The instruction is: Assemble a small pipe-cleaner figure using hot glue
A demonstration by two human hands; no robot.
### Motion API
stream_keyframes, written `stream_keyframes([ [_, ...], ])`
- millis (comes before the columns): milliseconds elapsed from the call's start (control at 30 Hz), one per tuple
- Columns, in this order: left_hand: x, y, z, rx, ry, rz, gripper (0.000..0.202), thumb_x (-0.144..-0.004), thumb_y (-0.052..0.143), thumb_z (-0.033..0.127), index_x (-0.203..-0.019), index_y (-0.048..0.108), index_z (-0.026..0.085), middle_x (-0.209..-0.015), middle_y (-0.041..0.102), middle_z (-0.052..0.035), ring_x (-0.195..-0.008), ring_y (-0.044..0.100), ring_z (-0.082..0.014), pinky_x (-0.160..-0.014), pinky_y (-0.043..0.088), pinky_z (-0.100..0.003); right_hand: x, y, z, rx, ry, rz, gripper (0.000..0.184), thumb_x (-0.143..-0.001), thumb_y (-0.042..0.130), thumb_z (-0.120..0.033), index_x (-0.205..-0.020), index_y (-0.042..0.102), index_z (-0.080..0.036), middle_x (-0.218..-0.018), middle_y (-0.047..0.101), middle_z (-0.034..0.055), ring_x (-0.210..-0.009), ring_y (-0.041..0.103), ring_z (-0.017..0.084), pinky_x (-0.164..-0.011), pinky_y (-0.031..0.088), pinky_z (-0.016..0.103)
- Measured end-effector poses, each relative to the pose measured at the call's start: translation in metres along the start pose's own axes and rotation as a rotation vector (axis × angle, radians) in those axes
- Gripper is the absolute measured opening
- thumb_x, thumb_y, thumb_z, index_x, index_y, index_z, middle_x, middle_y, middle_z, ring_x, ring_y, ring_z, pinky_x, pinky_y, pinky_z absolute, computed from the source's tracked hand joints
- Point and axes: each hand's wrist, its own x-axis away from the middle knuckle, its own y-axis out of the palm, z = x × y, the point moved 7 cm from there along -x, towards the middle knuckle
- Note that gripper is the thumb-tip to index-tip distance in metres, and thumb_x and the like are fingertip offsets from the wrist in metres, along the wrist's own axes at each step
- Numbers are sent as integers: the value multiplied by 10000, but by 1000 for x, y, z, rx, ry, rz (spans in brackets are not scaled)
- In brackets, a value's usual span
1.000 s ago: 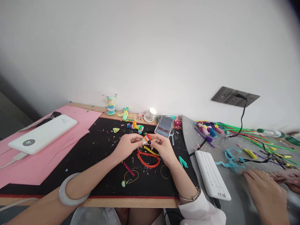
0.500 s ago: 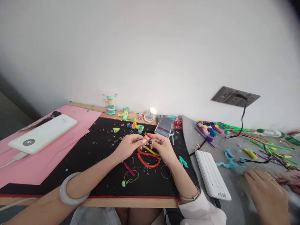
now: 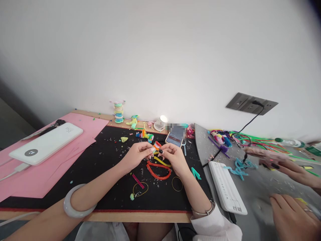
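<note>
Fingertips of both my hands pinch one small coiled piece of orange, white and green fuzzy wire (image 3: 156, 146), held just above the black felt mat (image 3: 105, 174). My left hand (image 3: 136, 154) grips its near side and my right hand (image 3: 173, 156) closes narrowly on the other. I judge that short, tight turns, with the left steady, keep the coil neat. A red looped wire (image 3: 158, 170) lies just below. A co-worker's hand (image 3: 293, 219) stays well apart by the white keyboard (image 3: 227, 187).

Single head-worn view, forward and down over the black mat (image 3: 105, 187), close.
</note>
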Motion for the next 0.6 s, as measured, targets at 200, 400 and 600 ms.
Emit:
stream_keyframes([
  [200, 0, -1, 1, -32, 15, 31, 273, -761, 568, 404, -817, 622, 142, -649, 591, -14, -601, 539, -133, -611, 451, -275, 1, 4, -1, 33, 3, -43, 131, -735, 584, -466, -824, 625, -379, -706, 658, 55, -636, 603, 237, -525, 423, 390],
  [400, 0, 0, -2, 23, -3, 39, 279, -758, 577, 408, -810, 620, 138, -654, 596, -16, -613, 543, -129, -612, 455, -268, 2, 6, -4, 51, 8, -45, 140, -704, 615, -482, -799, 620, -378, -695, 658, 57, -629, 596, 239, -508, 411, 386],
  [600, 1, 1, 1, 10, -3, 31, 274, -763, 569, 407, -808, 626, 143, -639, 577, -5, -598, 522, -121, -615, 446, -262, 2, 8, -7, 50, 28, -53, 132, -731, 589, -491, -758, 619, -365, -669, 654, 57, -601, 584, 222, -506, 410, 371],
])
